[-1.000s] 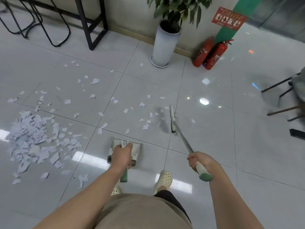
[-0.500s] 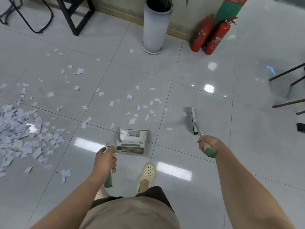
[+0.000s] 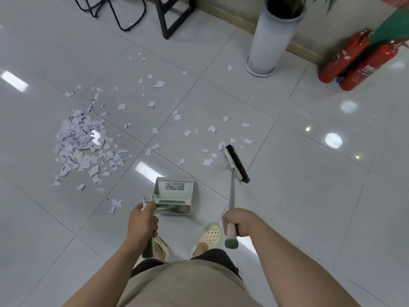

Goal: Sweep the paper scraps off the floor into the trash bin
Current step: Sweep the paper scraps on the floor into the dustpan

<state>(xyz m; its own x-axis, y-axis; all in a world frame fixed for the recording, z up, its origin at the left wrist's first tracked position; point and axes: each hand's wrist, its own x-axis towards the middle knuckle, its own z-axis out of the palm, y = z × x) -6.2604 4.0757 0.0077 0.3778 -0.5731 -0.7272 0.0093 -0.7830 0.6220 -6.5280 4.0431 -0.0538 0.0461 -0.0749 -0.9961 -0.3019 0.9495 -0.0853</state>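
White paper scraps lie on the grey tiled floor, with a dense pile [image 3: 83, 142] at the left and loose scraps [image 3: 208, 149] scattered across the middle. My left hand [image 3: 142, 222] grips the handle of a white and green dustpan [image 3: 173, 197] that stands on the floor just ahead of my feet. My right hand [image 3: 238, 221] grips the green-capped handle of a broom. The broom head [image 3: 235, 162], with its dark bristles, rests on the floor at the right edge of the loose scraps. No trash bin is in view.
A tall white planter [image 3: 271, 38] stands by the far wall. Two red fire extinguishers [image 3: 358, 63] lean at the right. Black metal furniture legs [image 3: 170, 21] and wire chair frames [image 3: 115, 12] stand at the back left. My feet in cream clogs [image 3: 208, 237] are below the dustpan.
The view has swung left, so the pile now sits nearer the middle. The broom head has moved left to the edge of the loose scraps. The dustpan stays on the floor in front of me.
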